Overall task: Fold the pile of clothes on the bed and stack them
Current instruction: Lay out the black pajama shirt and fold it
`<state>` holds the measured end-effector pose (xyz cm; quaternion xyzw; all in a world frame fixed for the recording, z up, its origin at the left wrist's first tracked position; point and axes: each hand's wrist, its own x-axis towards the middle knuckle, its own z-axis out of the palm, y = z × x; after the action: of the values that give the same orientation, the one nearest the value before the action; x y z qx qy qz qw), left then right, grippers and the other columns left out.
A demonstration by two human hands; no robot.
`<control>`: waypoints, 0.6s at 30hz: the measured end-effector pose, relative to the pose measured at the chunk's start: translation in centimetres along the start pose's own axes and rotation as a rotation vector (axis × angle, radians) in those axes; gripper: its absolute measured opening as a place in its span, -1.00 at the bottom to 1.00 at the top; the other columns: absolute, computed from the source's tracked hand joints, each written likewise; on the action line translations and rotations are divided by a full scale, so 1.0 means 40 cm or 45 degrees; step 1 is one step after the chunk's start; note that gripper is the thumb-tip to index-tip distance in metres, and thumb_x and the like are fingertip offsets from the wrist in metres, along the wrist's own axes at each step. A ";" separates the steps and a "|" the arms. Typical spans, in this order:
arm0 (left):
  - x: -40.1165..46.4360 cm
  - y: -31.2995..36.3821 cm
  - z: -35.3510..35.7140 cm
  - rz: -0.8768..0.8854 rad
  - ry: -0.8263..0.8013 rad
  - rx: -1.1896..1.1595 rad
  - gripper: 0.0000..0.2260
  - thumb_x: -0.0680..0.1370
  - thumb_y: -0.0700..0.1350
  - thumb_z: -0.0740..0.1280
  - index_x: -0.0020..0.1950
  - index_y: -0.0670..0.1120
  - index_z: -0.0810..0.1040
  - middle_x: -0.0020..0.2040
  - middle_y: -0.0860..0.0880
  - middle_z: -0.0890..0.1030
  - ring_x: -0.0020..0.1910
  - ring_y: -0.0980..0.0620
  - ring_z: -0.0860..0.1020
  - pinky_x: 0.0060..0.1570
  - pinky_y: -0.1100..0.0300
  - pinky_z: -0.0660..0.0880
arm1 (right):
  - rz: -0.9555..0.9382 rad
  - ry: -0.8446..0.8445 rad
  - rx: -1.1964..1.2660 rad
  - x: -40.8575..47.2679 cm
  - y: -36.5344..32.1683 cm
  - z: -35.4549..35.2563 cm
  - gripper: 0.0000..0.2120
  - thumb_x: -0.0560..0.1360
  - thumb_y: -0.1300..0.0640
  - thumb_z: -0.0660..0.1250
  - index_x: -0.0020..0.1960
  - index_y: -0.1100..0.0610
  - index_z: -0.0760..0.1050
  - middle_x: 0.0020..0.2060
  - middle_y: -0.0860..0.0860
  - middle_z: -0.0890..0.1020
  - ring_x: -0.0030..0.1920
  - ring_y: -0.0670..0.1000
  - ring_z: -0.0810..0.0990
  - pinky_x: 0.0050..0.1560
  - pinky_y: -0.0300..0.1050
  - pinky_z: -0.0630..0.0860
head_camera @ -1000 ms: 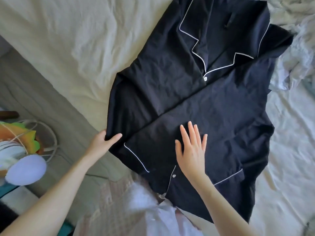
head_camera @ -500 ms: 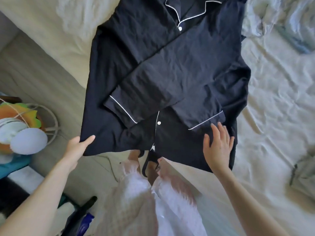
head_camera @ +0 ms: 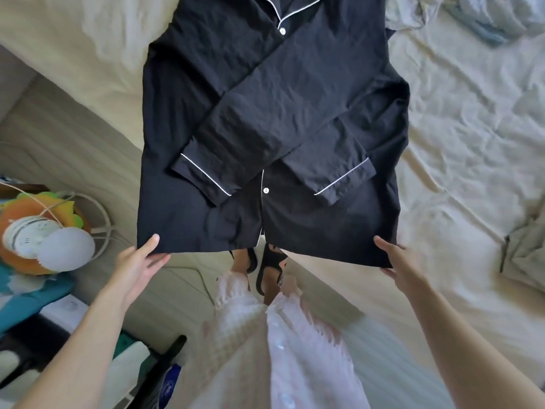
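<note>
A dark navy pajama shirt [head_camera: 274,119] with white piping lies front-up on a bed [head_camera: 460,119] covered by a wrinkled cream sheet, both sleeves folded across its chest. Its hem hangs over the bed's near edge. The left hand [head_camera: 138,261] pinches the hem's left corner, thumb on top, fingers curled beneath. The right hand [head_camera: 395,261] pinches the right corner the same way. More crumpled clothes [head_camera: 483,19] sit at the far right of the bed. Beside the bed, at left, pale floor [head_camera: 59,149] holds a small white fan [head_camera: 56,237] and an orange toy [head_camera: 17,208]. The person's feet in black sandals [head_camera: 265,267] stand below the hem.
</note>
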<state>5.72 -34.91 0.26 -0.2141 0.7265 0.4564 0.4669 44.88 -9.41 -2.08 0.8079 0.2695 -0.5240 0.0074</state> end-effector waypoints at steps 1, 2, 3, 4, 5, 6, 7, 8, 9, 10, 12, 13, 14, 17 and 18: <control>-0.009 -0.006 0.004 0.001 0.009 -0.055 -0.82 0.58 -0.17 0.27 0.16 -0.18 0.45 0.11 -0.13 0.57 0.07 -0.07 0.56 0.16 0.02 0.43 | 0.092 -0.067 0.099 -0.007 0.014 -0.001 -0.79 0.45 0.06 0.43 0.03 0.06 0.48 0.02 -0.03 0.58 0.05 0.00 0.52 0.05 -0.04 0.44; -0.018 -0.012 0.010 0.002 0.016 -0.105 -0.80 0.59 -0.16 0.26 0.20 -0.18 0.44 0.15 -0.14 0.55 0.10 -0.08 0.55 0.20 0.00 0.42 | 0.170 -0.132 0.216 -0.013 0.030 0.000 -0.76 0.47 0.08 0.42 0.09 0.06 0.46 0.03 -0.04 0.57 0.08 -0.01 0.51 0.08 -0.04 0.42; -0.028 -0.018 0.017 0.009 0.015 -0.146 -0.82 0.60 -0.16 0.24 0.19 -0.17 0.45 0.17 -0.15 0.53 0.10 -0.08 0.54 0.21 -0.01 0.41 | 0.225 -0.178 0.351 -0.019 0.047 0.003 -0.75 0.49 0.11 0.39 0.14 0.06 0.45 0.02 -0.04 0.58 0.08 -0.02 0.52 0.10 -0.05 0.41; -0.037 -0.023 0.022 0.020 0.016 -0.176 -0.85 0.61 -0.15 0.23 0.15 -0.16 0.46 0.17 -0.16 0.53 0.10 -0.07 0.55 0.19 -0.02 0.42 | 0.260 -0.197 0.499 -0.024 0.065 0.007 -0.77 0.50 0.14 0.37 0.14 0.08 0.45 0.00 -0.02 0.58 0.07 -0.02 0.52 0.11 -0.05 0.41; -0.046 -0.027 0.028 0.029 0.018 -0.195 -0.86 0.61 -0.16 0.22 0.13 -0.16 0.47 0.16 -0.17 0.54 0.08 -0.07 0.56 0.16 -0.02 0.43 | 0.279 -0.201 0.634 -0.031 0.081 0.011 -0.82 0.52 0.16 0.34 0.11 0.10 0.46 -0.02 0.00 0.59 0.07 -0.01 0.53 0.13 -0.06 0.41; -0.052 -0.030 0.032 0.040 0.021 -0.206 -0.86 0.61 -0.17 0.22 0.14 -0.17 0.46 0.14 -0.18 0.54 0.07 -0.08 0.56 0.14 -0.03 0.44 | 0.288 -0.196 0.744 -0.039 0.092 0.014 -0.89 0.53 0.18 0.32 0.05 0.11 0.48 -0.05 0.01 0.60 0.05 -0.01 0.54 0.17 -0.06 0.41; -0.059 -0.031 0.035 0.052 0.023 -0.210 -0.85 0.61 -0.18 0.22 0.15 -0.18 0.46 0.13 -0.18 0.55 0.06 -0.09 0.57 0.12 -0.04 0.45 | 0.288 -0.195 0.835 -0.048 0.099 0.017 -0.95 0.54 0.19 0.30 0.00 0.12 0.48 -0.08 0.03 0.60 0.03 -0.01 0.56 0.21 -0.05 0.42; -0.066 -0.029 0.037 0.068 0.024 -0.208 -0.86 0.61 -0.19 0.22 0.15 -0.18 0.46 0.11 -0.18 0.55 0.05 -0.09 0.57 0.11 -0.04 0.46 | 0.278 -0.199 0.908 -0.057 0.105 0.018 -0.97 0.55 0.21 0.29 -0.01 0.13 0.48 -0.09 0.04 0.60 0.00 0.00 0.57 0.24 -0.04 0.42; -0.073 -0.024 0.038 0.084 0.027 -0.204 -0.89 0.61 -0.20 0.22 0.11 -0.17 0.47 0.09 -0.17 0.55 0.04 -0.09 0.57 0.11 -0.05 0.46 | 0.263 -0.205 0.961 -0.066 0.107 0.018 -0.97 0.56 0.22 0.27 -0.01 0.13 0.48 -0.09 0.05 0.61 -0.01 0.01 0.58 0.25 -0.03 0.43; -0.081 -0.017 0.038 0.097 0.031 -0.202 -0.92 0.61 -0.21 0.22 0.07 -0.15 0.48 0.07 -0.16 0.56 0.02 -0.08 0.57 0.11 -0.04 0.46 | 0.240 -0.207 0.992 -0.075 0.106 0.018 -0.96 0.56 0.23 0.26 -0.01 0.14 0.48 -0.09 0.06 0.61 -0.03 0.02 0.59 0.24 -0.02 0.44; -0.097 0.005 0.037 0.111 0.029 -0.221 -0.90 0.60 -0.21 0.24 0.10 -0.16 0.47 0.07 -0.16 0.55 0.03 -0.09 0.57 0.09 -0.03 0.47 | 0.189 -0.207 1.022 -0.096 0.091 0.015 -0.95 0.56 0.24 0.26 -0.01 0.14 0.48 -0.09 0.06 0.61 -0.04 0.04 0.60 0.19 -0.03 0.46; -0.107 0.020 0.038 0.113 0.017 -0.237 -0.87 0.60 -0.21 0.24 0.13 -0.17 0.46 0.08 -0.16 0.55 0.04 -0.10 0.57 0.08 -0.03 0.48 | 0.163 -0.206 1.032 -0.109 0.079 0.012 -0.94 0.55 0.24 0.26 0.00 0.14 0.48 -0.09 0.06 0.61 -0.04 0.04 0.60 0.16 -0.03 0.47; -0.118 0.036 0.039 0.112 -0.004 -0.252 -0.87 0.59 -0.20 0.25 0.13 -0.17 0.46 0.09 -0.16 0.55 0.04 -0.10 0.56 0.06 -0.03 0.49 | 0.138 -0.205 1.045 -0.123 0.067 0.007 -0.93 0.55 0.24 0.27 0.01 0.14 0.48 -0.08 0.06 0.62 -0.04 0.04 0.61 0.13 -0.04 0.48; -0.154 0.098 0.045 0.109 -0.063 -0.309 -0.90 0.59 -0.18 0.25 0.08 -0.17 0.45 0.06 -0.17 0.53 0.05 -0.10 0.55 -0.02 -0.02 0.51 | 0.042 -0.227 1.106 -0.174 0.017 -0.012 -0.90 0.56 0.22 0.25 0.06 0.13 0.47 -0.06 0.06 0.62 -0.04 0.04 0.61 0.02 -0.07 0.53; -0.165 0.120 0.048 0.108 -0.073 -0.334 -0.86 0.59 -0.17 0.25 0.12 -0.19 0.44 0.06 -0.18 0.52 0.05 -0.09 0.55 -0.02 -0.01 0.51 | 0.003 -0.241 1.111 -0.191 -0.002 -0.018 -0.90 0.57 0.21 0.24 0.07 0.12 0.47 -0.05 0.05 0.63 -0.04 0.03 0.61 -0.01 -0.08 0.53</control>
<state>6.21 -31.67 7.96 -0.2293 0.6555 0.5726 0.4357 43.10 -12.39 4.77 0.6841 0.0205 -0.6604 -0.3090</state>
